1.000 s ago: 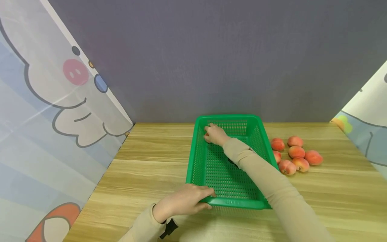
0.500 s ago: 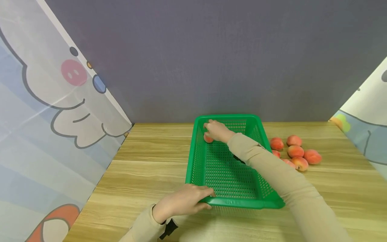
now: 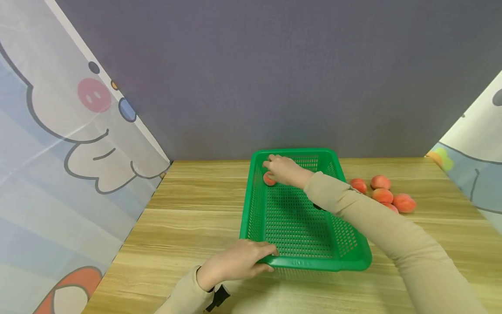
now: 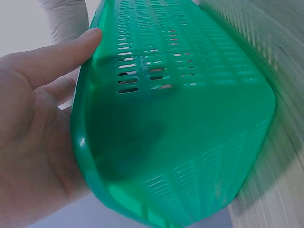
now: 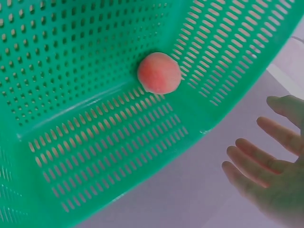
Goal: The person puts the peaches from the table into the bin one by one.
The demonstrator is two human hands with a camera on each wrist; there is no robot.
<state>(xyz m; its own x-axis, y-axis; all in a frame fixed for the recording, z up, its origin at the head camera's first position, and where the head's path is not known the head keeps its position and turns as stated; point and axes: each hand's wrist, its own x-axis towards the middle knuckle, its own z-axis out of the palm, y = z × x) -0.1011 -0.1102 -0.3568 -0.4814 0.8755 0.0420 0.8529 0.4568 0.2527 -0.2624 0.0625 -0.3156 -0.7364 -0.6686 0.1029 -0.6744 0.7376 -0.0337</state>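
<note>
Right grip (image 3: 284,169) just let go, fingers loose and holding nothing now, so the round pinkish-orange peach (image 5: 159,73) sits free right beside it in the perforated green plastic basket (image 3: 298,218) the left grip (image 3: 240,259) is hanging onto, so I'd count 1 in.

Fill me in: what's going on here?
The person's left hand grips the near rim of the green basket. The right hand, holding nothing, is over the basket's far-left corner, where one peach rests. More peaches lie on the wood-grain table right of the basket, partly hidden by the right sleeve.
</note>
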